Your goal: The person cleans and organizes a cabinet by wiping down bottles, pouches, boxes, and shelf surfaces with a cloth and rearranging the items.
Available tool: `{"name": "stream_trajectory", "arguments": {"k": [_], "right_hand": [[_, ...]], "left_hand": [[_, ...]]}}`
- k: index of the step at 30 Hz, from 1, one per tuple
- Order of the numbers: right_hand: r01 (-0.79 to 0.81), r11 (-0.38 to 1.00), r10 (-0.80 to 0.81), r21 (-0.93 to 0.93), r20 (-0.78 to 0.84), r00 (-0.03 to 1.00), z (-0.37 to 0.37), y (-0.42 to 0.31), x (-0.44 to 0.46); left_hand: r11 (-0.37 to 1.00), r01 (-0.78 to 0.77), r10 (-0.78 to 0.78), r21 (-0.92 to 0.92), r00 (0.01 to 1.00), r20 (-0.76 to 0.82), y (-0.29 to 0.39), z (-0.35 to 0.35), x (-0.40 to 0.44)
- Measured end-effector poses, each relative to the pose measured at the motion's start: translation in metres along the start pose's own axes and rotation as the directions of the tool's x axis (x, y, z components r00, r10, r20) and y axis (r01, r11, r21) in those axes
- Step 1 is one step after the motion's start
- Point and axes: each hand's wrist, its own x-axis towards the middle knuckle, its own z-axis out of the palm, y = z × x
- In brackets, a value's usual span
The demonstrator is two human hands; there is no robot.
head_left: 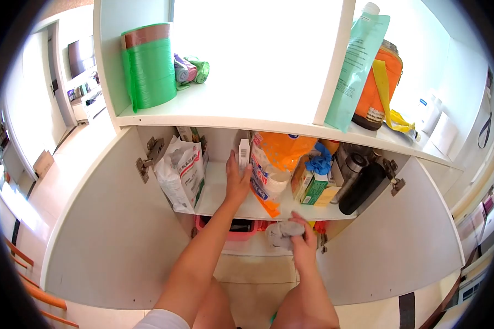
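Note:
My left hand (237,180) reaches into the open lower cabinet, its fingers closed around a narrow white box (243,152) with a barcode. Right beside it leans a large orange and white plastic bag (270,178). Lower down, in front of the shelf edge, my right hand (304,241) grips a crumpled grey cloth (283,234), slightly blurred. Behind the cloth, a pink basket (239,235) with dark contents sits on the bottom level.
Both cabinet doors (115,219) swing outward at my sides. Also on the shelf are a white plastic bag (180,172), a green and yellow box (314,188) and a black bottle (362,189). Above stand a green roll (150,68) and an orange bag (377,82).

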Motion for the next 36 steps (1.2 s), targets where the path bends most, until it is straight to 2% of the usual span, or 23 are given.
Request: {"name": "stream_trajectory", "arguments": {"k": [1,5,7,10,11,12,13,15,17,18,20,22,24,25,27,31,33,35,36], "right_hand": [[0.087,0.982,-0.083,-0.164,0.033,0.996,-0.001,0.001,0.012],[0.044,0.965,-0.035,-0.258,0.037,0.999,0.008,0.015,0.055],[0.101,0.937,-0.032,-0.333,0.208,0.978,0.018,0.018,0.065],[0.107,0.911,-0.008,-0.398,0.241,0.970,0.033,0.012,0.057],[0.179,0.896,-0.073,-0.407,0.262,0.962,0.034,0.032,0.058],[0.174,0.898,-0.070,-0.404,0.259,0.963,0.037,0.030,0.060],[0.209,0.876,-0.091,-0.434,0.277,0.957,0.040,0.027,0.061],[0.234,0.854,-0.104,-0.464,0.289,0.952,0.046,0.025,0.061],[0.223,0.892,-0.089,-0.393,0.331,0.940,0.054,0.025,0.063],[0.220,0.893,-0.087,-0.393,0.328,0.941,0.058,0.029,0.064],[0.332,0.797,-0.186,-0.504,0.319,0.929,0.065,0.038,0.065],[0.333,0.804,-0.207,-0.492,0.294,0.933,0.069,0.039,0.071],[0.338,0.811,-0.229,-0.477,0.272,0.935,0.072,0.040,0.079],[0.347,0.805,-0.233,-0.482,0.281,0.931,0.071,0.043,0.084],[0.356,0.798,-0.237,-0.486,0.290,0.927,0.070,0.051,0.093],[0.269,0.869,-0.173,-0.415,0.255,0.951,0.071,0.048,0.100],[0.220,0.901,-0.141,-0.375,0.225,0.964,0.070,0.044,0.100],[0.309,0.816,-0.246,-0.488,0.190,0.951,0.062,0.046,0.102],[0.312,0.814,-0.247,-0.489,0.194,0.949,0.060,0.048,0.101]], "left_hand": [[1.000,-0.002,0.002,0.001,1.000,0.005,-0.002,-0.002,-0.003],[0.988,0.070,-0.057,-0.134,0.994,0.095,-0.004,-0.005,-0.006],[0.983,0.075,-0.055,-0.165,0.991,0.123,-0.006,-0.006,-0.003],[0.967,0.043,-0.006,-0.250,0.989,0.145,0.004,-0.009,0.001],[0.960,0.123,-0.074,-0.250,0.978,0.196,0.016,-0.015,0.000],[0.947,0.205,-0.143,-0.246,0.958,0.247,0.024,-0.018,-0.001],[0.948,0.211,-0.149,-0.238,0.955,0.255,0.014,-0.015,-0.001],[0.980,0.090,-0.069,-0.180,0.991,0.116,-0.004,-0.010,0.000],[0.987,0.071,-0.056,-0.144,0.993,0.107,-0.008,-0.011,0.002],[0.993,0.052,-0.043,-0.106,0.995,0.094,-0.005,-0.013,0.003],[0.992,0.094,-0.084,-0.086,0.990,0.111,0.001,-0.015,0.004],[0.989,0.135,-0.126,-0.066,0.984,0.124,-0.006,-0.014,0.004],[0.989,0.056,-0.037,-0.135,0.990,0.135,-0.015,-0.013,0.005],[0.990,0.057,-0.039,-0.132,0.990,0.135,-0.012,-0.015,0.003],[0.946,0.130,-0.061,-0.296,0.971,0.230,-0.004,-0.020,-0.003],[0.952,0.097,0.005,-0.289,0.943,0.332,-0.017,-0.020,-0.006],[0.991,0.078,-0.041,-0.106,0.949,0.312,-0.010,-0.021,-0.008],[0.996,0.051,-0.026,-0.078,0.956,0.293,-0.007,-0.021,-0.007],[0.998,0.025,-0.009,-0.052,0.961,0.275,-0.007,-0.020,-0.007]]}}
